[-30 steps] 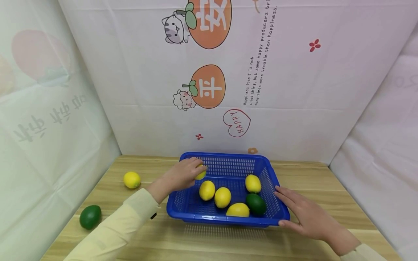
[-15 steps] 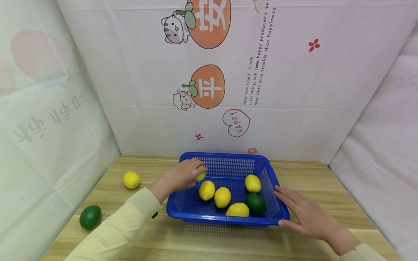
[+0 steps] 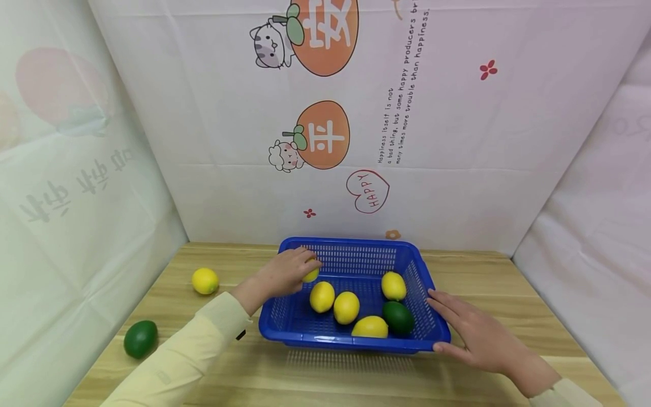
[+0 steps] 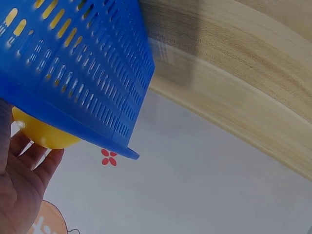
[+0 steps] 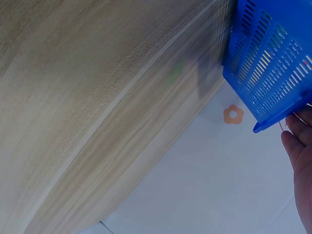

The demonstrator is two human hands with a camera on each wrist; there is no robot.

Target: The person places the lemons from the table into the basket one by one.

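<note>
In the head view my left hand (image 3: 285,273) reaches over the left side of the blue plastic basket (image 3: 330,338). It holds a yellow lemon (image 3: 311,275) near the back left corner; the hand hides part of this fruit. The left wrist view shows the fingers (image 4: 45,165) curled against the lemon (image 4: 46,135). My right hand (image 3: 475,333) touches the basket's right rim with fairly straight fingers, the thumb by the front right corner. Inside the basket lie several more lemons (image 3: 346,308) and a dark green, avocado-like fruit (image 3: 398,318).
On the table (image 3: 244,373), left of the basket, lie a loose lemon (image 3: 205,281) and another dark green fruit (image 3: 140,339). A printed white cloth (image 3: 447,186) stands close behind the basket. White cloth sides rise at left and right.
Almost nothing differs. The lemon in my left hand shows a slight shift; the basket, the other fruit and my right hand stay in place.
</note>
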